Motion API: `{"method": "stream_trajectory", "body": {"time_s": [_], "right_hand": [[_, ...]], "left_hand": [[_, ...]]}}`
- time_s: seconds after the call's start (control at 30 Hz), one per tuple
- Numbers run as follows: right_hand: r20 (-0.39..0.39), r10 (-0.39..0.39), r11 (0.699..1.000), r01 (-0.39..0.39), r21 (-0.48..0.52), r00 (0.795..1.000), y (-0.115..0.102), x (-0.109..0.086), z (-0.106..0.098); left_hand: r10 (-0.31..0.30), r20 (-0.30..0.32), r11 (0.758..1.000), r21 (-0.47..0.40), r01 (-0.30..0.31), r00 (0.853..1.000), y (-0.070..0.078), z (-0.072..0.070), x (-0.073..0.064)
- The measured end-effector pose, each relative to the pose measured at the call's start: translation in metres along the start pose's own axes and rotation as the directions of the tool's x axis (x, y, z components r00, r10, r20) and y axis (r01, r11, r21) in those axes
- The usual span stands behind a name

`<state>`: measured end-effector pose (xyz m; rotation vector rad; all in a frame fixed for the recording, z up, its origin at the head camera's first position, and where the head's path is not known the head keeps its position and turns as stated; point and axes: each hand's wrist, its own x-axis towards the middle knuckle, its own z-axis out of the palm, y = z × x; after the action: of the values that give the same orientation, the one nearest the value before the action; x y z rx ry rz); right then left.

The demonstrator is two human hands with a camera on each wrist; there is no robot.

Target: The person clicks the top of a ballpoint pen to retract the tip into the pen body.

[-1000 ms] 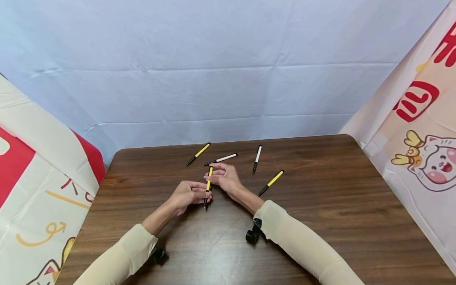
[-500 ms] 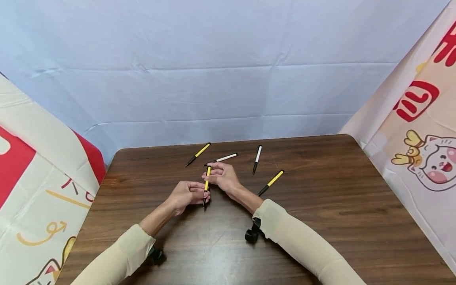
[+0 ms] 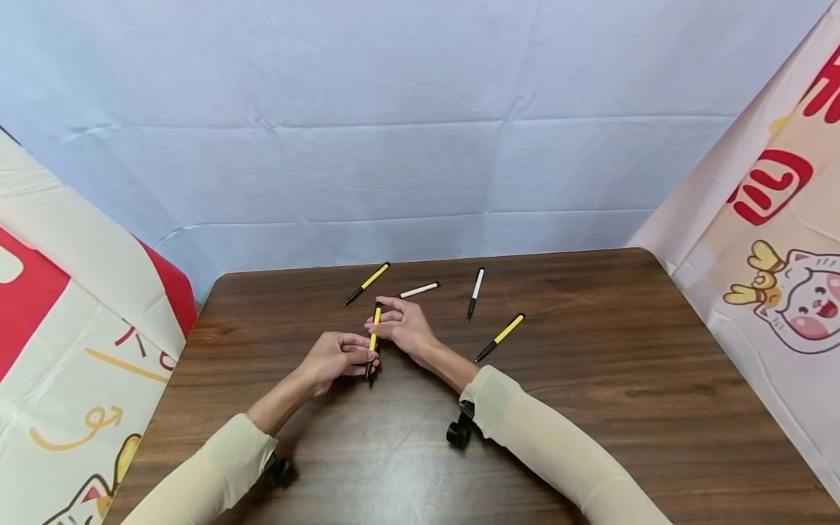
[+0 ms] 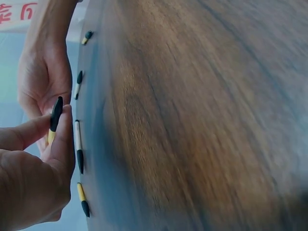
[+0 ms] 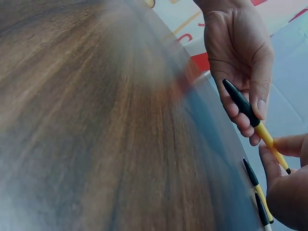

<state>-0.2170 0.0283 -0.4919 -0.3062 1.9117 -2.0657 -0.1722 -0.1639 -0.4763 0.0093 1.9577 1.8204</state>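
Observation:
Both hands hold one yellow pen point(image 3: 375, 327) with a black grip, tilted with its tip toward the near side. My left hand point(image 3: 333, 360) pinches it low, between thumb and fingers around the black grip. Higher up, my right hand point(image 3: 408, 329) pinches the yellow barrel near the black end. The right wrist view shows the pen's black grip point(image 5: 240, 102) running past the left thumb. A white pen point(image 3: 420, 289) lies just behind the right hand, which hides its black end.
On the brown wooden table point(image 3: 590, 350) lie a yellow pen point(image 3: 367, 283) at back left, a white pen point(image 3: 476, 292) upright in view, and another yellow pen point(image 3: 502, 335) beyond the right wrist. A pale cloth backdrop point(image 3: 420, 146) stands behind the table's far edge.
Both hands have shifted slightly left together with the held pen. The right hand now covers the black end of the white pen behind it. The other pens lie where they were.

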Motion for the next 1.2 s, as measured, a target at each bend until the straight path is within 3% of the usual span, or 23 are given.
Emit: {"method": "stream_trajectory", "body": {"time_s": [0.43,1.03,1.2], "right_hand": [[0.032,0.000,0.999,0.001,-0.051,0.999,0.002,0.006,0.018],[0.022,-0.001,0.993,0.003,-0.122,1.000,0.011,0.016,0.044],[0.021,-0.009,0.982,0.013,-0.190,1.000,0.011,0.018,0.049]], "left_hand": [[-0.001,-0.021,0.999,0.038,0.002,1.000,-0.005,-0.017,-0.009],[0.011,-0.110,0.988,0.152,0.006,0.994,-0.010,-0.032,-0.024],[0.021,-0.133,0.982,0.191,0.005,0.991,-0.011,-0.036,-0.027]]}}
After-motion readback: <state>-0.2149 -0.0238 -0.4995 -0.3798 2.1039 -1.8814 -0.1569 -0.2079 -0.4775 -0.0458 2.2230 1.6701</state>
